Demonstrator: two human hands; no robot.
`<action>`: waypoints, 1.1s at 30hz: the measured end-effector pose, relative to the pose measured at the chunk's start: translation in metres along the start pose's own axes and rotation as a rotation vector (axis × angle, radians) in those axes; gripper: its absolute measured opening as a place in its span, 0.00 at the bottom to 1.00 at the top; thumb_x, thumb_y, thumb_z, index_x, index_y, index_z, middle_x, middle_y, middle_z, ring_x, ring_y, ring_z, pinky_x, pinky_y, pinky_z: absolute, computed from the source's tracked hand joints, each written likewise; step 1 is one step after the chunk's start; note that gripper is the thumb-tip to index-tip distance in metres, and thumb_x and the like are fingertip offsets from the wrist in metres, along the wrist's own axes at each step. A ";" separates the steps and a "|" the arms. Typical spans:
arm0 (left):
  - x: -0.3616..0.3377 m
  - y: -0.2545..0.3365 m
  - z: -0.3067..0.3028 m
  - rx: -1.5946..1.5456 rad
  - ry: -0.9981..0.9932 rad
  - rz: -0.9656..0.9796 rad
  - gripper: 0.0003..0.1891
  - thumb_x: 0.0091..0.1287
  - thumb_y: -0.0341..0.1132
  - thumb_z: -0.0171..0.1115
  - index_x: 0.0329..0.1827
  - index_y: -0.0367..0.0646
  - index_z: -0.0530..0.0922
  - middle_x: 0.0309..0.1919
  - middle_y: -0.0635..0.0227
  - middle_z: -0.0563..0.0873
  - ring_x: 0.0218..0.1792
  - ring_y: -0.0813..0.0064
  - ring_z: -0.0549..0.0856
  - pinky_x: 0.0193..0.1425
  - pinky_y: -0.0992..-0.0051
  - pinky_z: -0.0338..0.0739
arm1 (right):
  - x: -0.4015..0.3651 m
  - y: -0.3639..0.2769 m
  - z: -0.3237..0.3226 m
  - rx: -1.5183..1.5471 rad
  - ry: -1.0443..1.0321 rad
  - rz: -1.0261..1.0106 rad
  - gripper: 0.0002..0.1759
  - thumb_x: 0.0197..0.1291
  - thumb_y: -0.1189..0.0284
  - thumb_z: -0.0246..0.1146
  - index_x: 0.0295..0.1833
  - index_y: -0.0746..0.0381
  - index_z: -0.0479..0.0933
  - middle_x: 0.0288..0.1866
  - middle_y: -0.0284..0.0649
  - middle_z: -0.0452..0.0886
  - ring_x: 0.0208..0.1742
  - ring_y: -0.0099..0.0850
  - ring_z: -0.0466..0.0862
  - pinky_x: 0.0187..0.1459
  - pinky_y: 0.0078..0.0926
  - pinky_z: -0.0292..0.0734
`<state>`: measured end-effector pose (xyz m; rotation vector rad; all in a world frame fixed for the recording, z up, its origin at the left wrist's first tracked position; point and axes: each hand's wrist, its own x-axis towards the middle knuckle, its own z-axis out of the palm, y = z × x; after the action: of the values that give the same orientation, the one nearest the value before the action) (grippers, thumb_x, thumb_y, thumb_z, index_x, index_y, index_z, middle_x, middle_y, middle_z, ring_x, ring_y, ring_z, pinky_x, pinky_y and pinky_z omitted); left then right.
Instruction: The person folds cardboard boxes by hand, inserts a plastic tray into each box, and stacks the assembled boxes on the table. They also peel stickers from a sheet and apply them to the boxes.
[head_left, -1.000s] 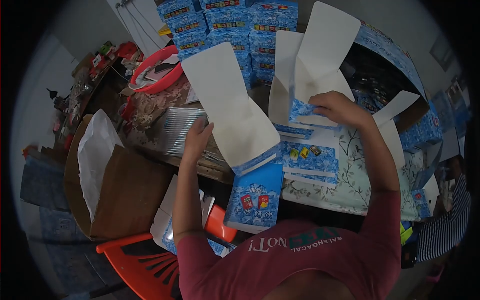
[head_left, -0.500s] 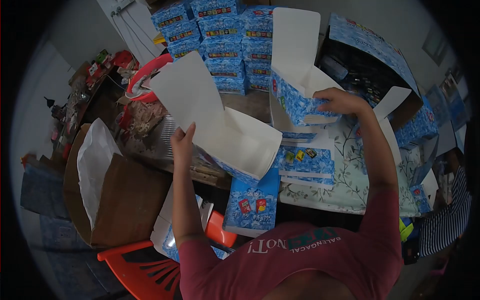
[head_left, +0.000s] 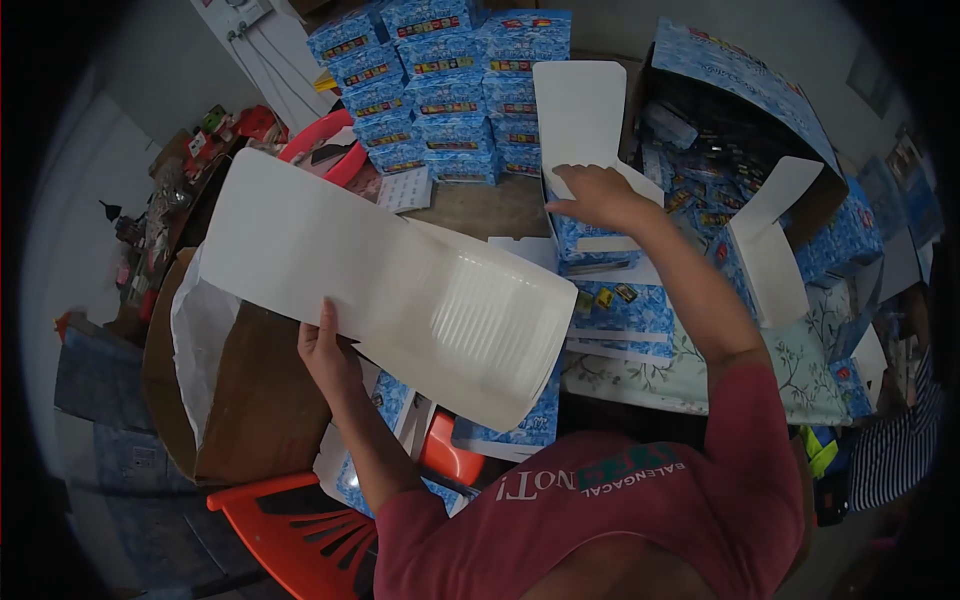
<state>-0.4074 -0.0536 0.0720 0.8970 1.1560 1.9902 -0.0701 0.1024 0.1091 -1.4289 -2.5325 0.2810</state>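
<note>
My left hand (head_left: 328,350) pinches the long edge of an open cardboard box (head_left: 490,320), thumb on top of its white flap and fingers underneath. This box is tilted, its glossy white inside facing up and its lid flap spread to the left. My right hand (head_left: 600,195) lies over the opening of a second box (head_left: 605,240), blue with an ice pattern, whose white lid flap stands up behind. Thumb and forefinger are spread apart there, touching the box; the other fingers are partly hidden. Under the tilted box lies a flat blue printed sheet (head_left: 540,420).
Stacked blue boxes (head_left: 445,95) stand at the back. A large box (head_left: 740,70) of small packets is at back right, an open white-lined box (head_left: 768,265) before it. Left are a pink-rimmed basket (head_left: 345,165), a brown carton (head_left: 260,400) and an orange chair (head_left: 300,530).
The box in my left hand has swung lower and flatter, its flap now further left. The second box has dropped slightly, and my right hand has shifted left from its front wall over its opening.
</note>
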 end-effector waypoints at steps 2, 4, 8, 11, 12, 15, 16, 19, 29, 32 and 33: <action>0.004 0.006 0.007 -0.102 0.043 0.015 0.10 0.64 0.30 0.59 0.44 0.32 0.76 0.40 0.62 0.82 0.40 0.75 0.82 0.47 0.75 0.76 | 0.006 -0.012 0.003 -0.055 -0.263 0.308 0.22 0.60 0.61 0.57 0.55 0.62 0.73 0.53 0.50 0.76 0.56 0.43 0.75 0.56 0.35 0.68; 0.002 0.010 0.027 -0.130 0.031 0.014 0.10 0.64 0.30 0.59 0.44 0.32 0.75 0.41 0.62 0.82 0.40 0.75 0.82 0.47 0.75 0.76 | -0.009 -0.006 0.012 0.320 -0.193 0.338 0.23 0.60 0.61 0.57 0.56 0.62 0.72 0.53 0.50 0.76 0.56 0.44 0.74 0.57 0.35 0.67; -0.011 0.001 0.083 -0.203 -0.062 -0.022 0.11 0.64 0.31 0.59 0.46 0.32 0.75 0.42 0.61 0.81 0.42 0.74 0.81 0.47 0.74 0.76 | -0.061 0.050 0.060 1.033 0.060 0.080 0.24 0.59 0.63 0.59 0.58 0.63 0.71 0.53 0.51 0.76 0.56 0.46 0.74 0.60 0.34 0.63; -0.026 -0.018 0.144 -0.288 -0.139 -0.113 0.14 0.65 0.33 0.59 0.48 0.33 0.74 0.43 0.61 0.81 0.44 0.75 0.80 0.48 0.74 0.76 | -0.134 0.060 0.041 0.764 0.279 0.097 0.23 0.58 0.65 0.59 0.57 0.64 0.72 0.53 0.50 0.76 0.55 0.45 0.74 0.60 0.34 0.64; -0.026 -0.030 0.157 -0.299 -0.186 -0.130 0.14 0.65 0.33 0.59 0.49 0.33 0.74 0.44 0.61 0.80 0.44 0.74 0.80 0.48 0.74 0.75 | -0.147 0.053 0.034 0.670 0.350 0.100 0.22 0.58 0.66 0.59 0.57 0.64 0.72 0.53 0.50 0.76 0.55 0.45 0.74 0.59 0.34 0.64; -0.018 -0.063 0.193 -0.365 -0.157 -0.127 0.15 0.66 0.34 0.59 0.51 0.33 0.73 0.46 0.61 0.79 0.45 0.73 0.80 0.48 0.73 0.75 | -0.177 0.039 0.007 0.379 0.554 0.100 0.21 0.58 0.68 0.60 0.56 0.64 0.73 0.53 0.50 0.76 0.55 0.45 0.75 0.58 0.34 0.65; -0.009 -0.072 0.199 -0.369 -0.158 -0.129 0.15 0.66 0.34 0.59 0.51 0.33 0.73 0.46 0.61 0.79 0.45 0.73 0.80 0.48 0.73 0.75 | -0.189 0.045 -0.008 0.374 0.553 0.101 0.21 0.58 0.68 0.60 0.56 0.64 0.73 0.53 0.50 0.76 0.55 0.45 0.75 0.58 0.34 0.65; 0.022 -0.091 0.209 -0.422 -0.117 -0.135 0.16 0.66 0.34 0.58 0.52 0.33 0.72 0.47 0.60 0.78 0.45 0.72 0.80 0.48 0.72 0.76 | -0.227 0.074 -0.034 0.224 0.161 0.214 0.20 0.58 0.74 0.59 0.57 0.64 0.72 0.54 0.45 0.76 0.54 0.38 0.77 0.55 0.32 0.70; 0.089 -0.152 0.185 0.805 -0.569 0.121 0.14 0.59 0.35 0.61 0.40 0.30 0.79 0.28 0.56 0.85 0.27 0.65 0.84 0.33 0.68 0.76 | -0.280 0.162 0.002 -0.229 0.364 0.726 0.21 0.56 0.64 0.62 0.53 0.63 0.74 0.48 0.50 0.79 0.48 0.45 0.79 0.47 0.37 0.74; 0.083 -0.164 0.178 1.166 -0.760 0.089 0.16 0.55 0.36 0.64 0.41 0.32 0.80 0.29 0.55 0.84 0.28 0.62 0.84 0.35 0.66 0.76 | -0.272 0.190 0.035 -0.198 0.080 0.875 0.20 0.53 0.62 0.63 0.47 0.64 0.74 0.37 0.51 0.80 0.42 0.50 0.80 0.41 0.44 0.74; 0.077 -0.156 0.176 1.290 -0.801 0.116 0.17 0.54 0.37 0.66 0.43 0.34 0.80 0.31 0.55 0.84 0.30 0.61 0.84 0.37 0.66 0.76 | -0.272 0.191 0.037 -0.195 0.084 0.862 0.20 0.53 0.62 0.63 0.47 0.64 0.74 0.37 0.51 0.80 0.42 0.50 0.80 0.41 0.44 0.74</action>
<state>-0.2755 0.1478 0.0152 2.1160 1.7922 0.5303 0.2124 -0.0361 -0.0045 -2.4770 -1.7678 0.0944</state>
